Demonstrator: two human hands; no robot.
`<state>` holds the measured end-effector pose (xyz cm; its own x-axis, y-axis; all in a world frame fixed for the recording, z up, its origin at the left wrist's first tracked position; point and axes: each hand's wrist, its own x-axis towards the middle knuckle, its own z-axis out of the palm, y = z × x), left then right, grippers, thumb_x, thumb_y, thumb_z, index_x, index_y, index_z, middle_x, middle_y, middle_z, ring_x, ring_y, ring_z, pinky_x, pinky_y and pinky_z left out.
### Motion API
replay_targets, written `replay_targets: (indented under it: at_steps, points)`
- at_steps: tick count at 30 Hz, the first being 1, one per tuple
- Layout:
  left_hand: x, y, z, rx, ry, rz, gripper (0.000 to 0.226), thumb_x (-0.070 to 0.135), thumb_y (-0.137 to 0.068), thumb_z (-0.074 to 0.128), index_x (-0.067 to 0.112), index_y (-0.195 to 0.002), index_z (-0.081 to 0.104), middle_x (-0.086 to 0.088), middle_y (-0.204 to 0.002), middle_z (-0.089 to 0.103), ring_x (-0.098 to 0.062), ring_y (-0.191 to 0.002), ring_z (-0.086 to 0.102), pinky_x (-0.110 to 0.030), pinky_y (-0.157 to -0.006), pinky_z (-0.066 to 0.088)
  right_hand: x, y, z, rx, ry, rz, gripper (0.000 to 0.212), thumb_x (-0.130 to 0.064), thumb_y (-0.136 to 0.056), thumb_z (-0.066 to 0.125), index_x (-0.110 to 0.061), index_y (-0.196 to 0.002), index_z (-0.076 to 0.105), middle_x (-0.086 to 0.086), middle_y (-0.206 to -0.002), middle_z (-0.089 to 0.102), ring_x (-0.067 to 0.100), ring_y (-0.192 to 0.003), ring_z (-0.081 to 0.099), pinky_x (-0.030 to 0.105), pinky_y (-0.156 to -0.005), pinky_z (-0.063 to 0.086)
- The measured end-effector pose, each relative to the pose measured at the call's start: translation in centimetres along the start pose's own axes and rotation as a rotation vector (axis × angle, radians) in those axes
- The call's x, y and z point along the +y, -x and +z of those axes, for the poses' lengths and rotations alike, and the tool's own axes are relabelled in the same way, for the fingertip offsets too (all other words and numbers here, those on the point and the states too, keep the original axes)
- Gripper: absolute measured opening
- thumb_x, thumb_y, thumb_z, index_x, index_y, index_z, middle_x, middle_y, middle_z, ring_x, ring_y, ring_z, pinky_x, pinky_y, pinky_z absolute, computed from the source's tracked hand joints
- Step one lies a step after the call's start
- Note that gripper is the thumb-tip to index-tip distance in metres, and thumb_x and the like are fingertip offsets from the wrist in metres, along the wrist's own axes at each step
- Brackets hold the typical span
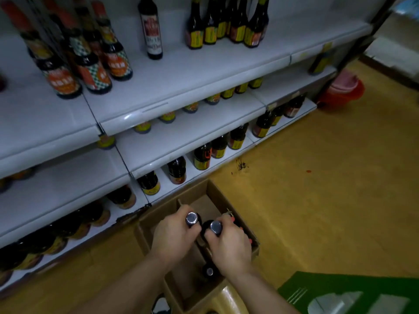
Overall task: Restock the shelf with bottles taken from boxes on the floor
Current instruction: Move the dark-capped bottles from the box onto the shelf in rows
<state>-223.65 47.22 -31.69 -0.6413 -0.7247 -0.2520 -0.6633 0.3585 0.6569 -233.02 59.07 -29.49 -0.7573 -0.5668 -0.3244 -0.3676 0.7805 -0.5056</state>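
Your left hand [174, 239] and right hand [230, 249] each have their fingers [181, 211] clenched around the neck of a dark bottle, just under its silver cap: the left bottle [192, 218] and the right bottle [216, 227], side by side in the cardboard box [226, 203] on the floor [317, 177] below the shelf [181, 71]. A third bottle [209, 271] stands deeper in the box, nearer you. Expect these to be full, heavy for their size, rigid and probably glass, so breakable if knocked together or against the shelf edge. The smooth neck can slip, so the grip below the cap is a fair lift point, but support the body when you set one down. The bottles in your hands show no label from above. On the shelf, the yellow-labelled bottles [226, 30], the orange checked ones [90, 71] and the single red-and-white-labelled bottle [154, 35] carry print too blurred to read.
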Motion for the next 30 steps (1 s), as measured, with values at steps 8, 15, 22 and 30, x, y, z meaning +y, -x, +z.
replay_targets:
  at_steps: [8,15,22,30]
  points:
    - [6.8,3.4,-8.2,0.141,0.054,0.042,0.014,0.037,-0.084,0.066,0.036,-0.094,0.056,0.011,-0.073,0.063,-0.002,-0.067,0.059,-0.030,-0.057,0.046,-5.1,2.8,-8.3,0.032,-0.042,-0.141,0.018,-0.042,-0.092,0.058,-0.029,-0.104,0.054,-0.005,-0.086,0.071,0.021,-0.082,0.067,0.036,-0.068,0.048]
    - [11.2,5.8,-13.0,0.235,0.063,0.042,0.023,0.043,-0.077,0.067,0.037,-0.099,0.061,0.012,-0.081,0.068,-0.011,-0.078,0.063,-0.033,-0.071,0.054,-8.1,4.6,-13.6,0.048,-0.033,-0.228,0.020,-0.046,-0.087,0.059,-0.031,-0.093,0.048,-0.004,-0.086,0.068,0.024,-0.084,0.065,0.038,-0.070,0.050]
    - [14.5,7.9,-17.0,0.304,0.043,0.088,0.041,0.056,-0.065,0.056,0.035,-0.099,0.064,0.007,-0.088,0.071,-0.017,-0.087,0.067,-0.036,-0.073,0.055,-10.3,6.3,-17.7,0.095,-0.034,-0.332,0.023,-0.051,-0.088,0.059,-0.031,-0.098,0.053,-0.004,-0.092,0.070,0.026,-0.088,0.065,0.039,-0.069,0.050]
    - [17.9,10.3,-21.7,0.356,0.074,0.117,0.029,0.058,-0.062,0.057,0.037,-0.082,0.058,0.009,-0.080,0.066,-0.014,-0.078,0.063,-0.036,-0.069,0.055,-13.6,7.4,-22.5,0.117,-0.046,-0.456,0.026,-0.053,-0.086,0.057,-0.030,-0.096,0.054,-0.004,-0.091,0.066,0.023,-0.085,0.063,0.040,-0.071,0.052]
